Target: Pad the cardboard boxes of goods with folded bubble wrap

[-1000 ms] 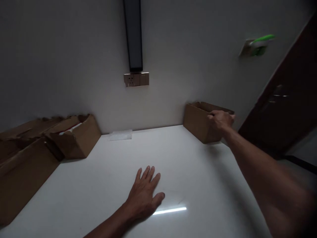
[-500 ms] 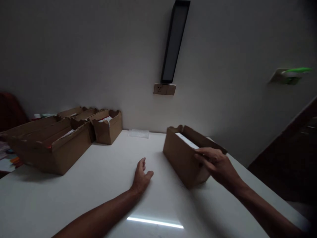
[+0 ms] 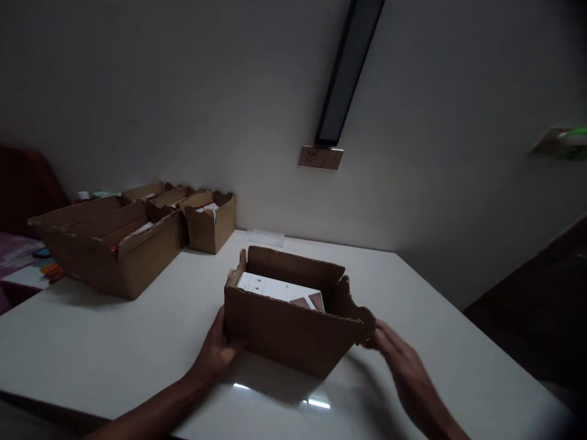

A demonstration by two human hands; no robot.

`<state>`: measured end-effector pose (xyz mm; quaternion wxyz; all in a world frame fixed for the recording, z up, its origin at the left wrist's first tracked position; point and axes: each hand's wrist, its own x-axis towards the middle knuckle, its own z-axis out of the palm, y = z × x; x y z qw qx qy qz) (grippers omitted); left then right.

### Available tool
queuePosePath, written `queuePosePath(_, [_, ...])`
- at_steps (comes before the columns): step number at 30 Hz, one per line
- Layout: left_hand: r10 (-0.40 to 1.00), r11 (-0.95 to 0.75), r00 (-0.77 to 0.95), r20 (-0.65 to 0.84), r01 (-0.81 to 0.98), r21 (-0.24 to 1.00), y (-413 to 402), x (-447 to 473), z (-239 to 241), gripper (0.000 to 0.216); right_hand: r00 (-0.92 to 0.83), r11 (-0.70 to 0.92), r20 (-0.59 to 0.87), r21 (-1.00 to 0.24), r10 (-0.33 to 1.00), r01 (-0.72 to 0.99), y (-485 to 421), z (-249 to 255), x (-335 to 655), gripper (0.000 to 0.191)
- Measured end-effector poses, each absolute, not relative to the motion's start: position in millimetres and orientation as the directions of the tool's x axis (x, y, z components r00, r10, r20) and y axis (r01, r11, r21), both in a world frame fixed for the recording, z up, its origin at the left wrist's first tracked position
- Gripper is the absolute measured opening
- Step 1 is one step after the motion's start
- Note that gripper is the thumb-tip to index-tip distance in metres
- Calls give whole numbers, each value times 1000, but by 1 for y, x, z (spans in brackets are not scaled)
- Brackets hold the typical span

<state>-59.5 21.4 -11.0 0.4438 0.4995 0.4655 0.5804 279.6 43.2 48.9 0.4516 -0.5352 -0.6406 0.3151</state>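
An open-topped cardboard box (image 3: 288, 333) with ragged cut edges is between my two hands, turned sideways and slightly tilted. My left hand (image 3: 219, 347) grips its left end near the bottom corner, with the fingers partly hidden behind it. At the opposite end, my right hand (image 3: 389, 345) holds the box by its upper right edge; some fingertips are out of sight beneath the cardboard. Inside lies a white printed carton (image 3: 275, 289) with a brownish patch at one end.
More cardboard boxes (image 3: 151, 260) stand grouped at the left of the white table (image 3: 183, 330). A clear plastic piece (image 3: 265, 238) lies by the wall. A socket plate (image 3: 320, 157) sits below a long dark panel (image 3: 351, 73).
The box has swung round and moved left, toward the middle of the table. My left hand has closed on its left end, while my right hand stays at the right end.
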Motion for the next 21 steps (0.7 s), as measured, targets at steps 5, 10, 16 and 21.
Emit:
queuePosePath(5, [980,-128,-159,118,-54,990,32,-68,-12,65,-252,51,-16,-966,968,254,58,15,243,65])
queuePosePath(10, [915,-144,-388,113,-50,988,69,-104,-9,62,-413,170,106,-978,904,120,98,26,184,57])
queuePosePath(16, [818,-162,-546,179,80,984,101,-140,-18,57,-512,491,265,-786,817,376,175,11,145,47])
queuePosePath(21, [849,-116,-497,180,156,981,105,-136,-21,58,-364,504,351,-537,863,677,265,3,138,40])
